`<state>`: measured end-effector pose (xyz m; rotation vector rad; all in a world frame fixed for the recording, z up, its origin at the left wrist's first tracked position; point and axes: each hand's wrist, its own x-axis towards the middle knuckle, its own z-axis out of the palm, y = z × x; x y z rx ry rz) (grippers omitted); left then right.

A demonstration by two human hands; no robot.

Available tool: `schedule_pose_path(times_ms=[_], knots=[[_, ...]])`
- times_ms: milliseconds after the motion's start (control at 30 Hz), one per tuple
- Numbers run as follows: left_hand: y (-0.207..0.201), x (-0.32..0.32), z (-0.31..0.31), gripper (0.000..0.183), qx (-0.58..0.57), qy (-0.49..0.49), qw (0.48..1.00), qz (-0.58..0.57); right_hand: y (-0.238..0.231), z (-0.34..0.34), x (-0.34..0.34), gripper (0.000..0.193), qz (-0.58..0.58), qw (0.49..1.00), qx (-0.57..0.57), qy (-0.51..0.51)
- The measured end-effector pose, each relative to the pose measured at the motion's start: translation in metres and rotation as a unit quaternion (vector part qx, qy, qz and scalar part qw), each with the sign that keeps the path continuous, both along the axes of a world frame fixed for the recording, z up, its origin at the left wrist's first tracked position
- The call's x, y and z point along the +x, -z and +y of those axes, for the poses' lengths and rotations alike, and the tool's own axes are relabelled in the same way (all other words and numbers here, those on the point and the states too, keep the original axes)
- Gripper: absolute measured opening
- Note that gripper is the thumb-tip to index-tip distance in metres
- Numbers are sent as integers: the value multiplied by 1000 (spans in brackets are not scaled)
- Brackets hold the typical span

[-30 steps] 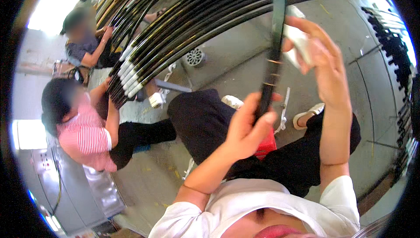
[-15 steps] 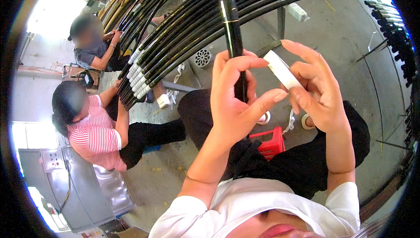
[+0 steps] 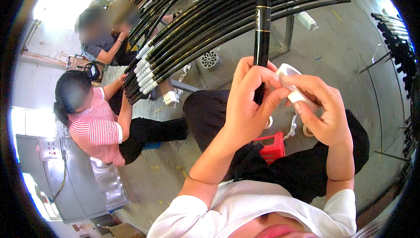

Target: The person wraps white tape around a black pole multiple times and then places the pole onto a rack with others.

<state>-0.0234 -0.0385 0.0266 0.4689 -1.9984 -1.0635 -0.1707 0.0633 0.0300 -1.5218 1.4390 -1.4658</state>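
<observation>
Right of frame centre, left hand (image 3: 249, 107) curls round black pole (image 3: 262, 24), probably to steady it near-upright, thumb extended toward white roll (image 3: 288, 69); contact unclear. Right hand (image 3: 326, 109), half-closed, pinches roll beside pole, likely keeping it close. Row of poles (image 3: 210, 32) crowds upper edge; grey floor (image 3: 341, 59) gives room rightward.
</observation>
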Motion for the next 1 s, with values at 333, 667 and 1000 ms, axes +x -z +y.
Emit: schedule_pose_path(times_ms=[333,667,1000], knots=[[13,5,13,58,150,-15,983,103,-3,-14,-18,7,20,993,91,65],[21,10,18,62,49,11,999,0,-11,-14,-9,16,39,997,2,63],[24,10,33,69,127,-21,991,-25,-23,-19,2,6,70,996,-29,41]])
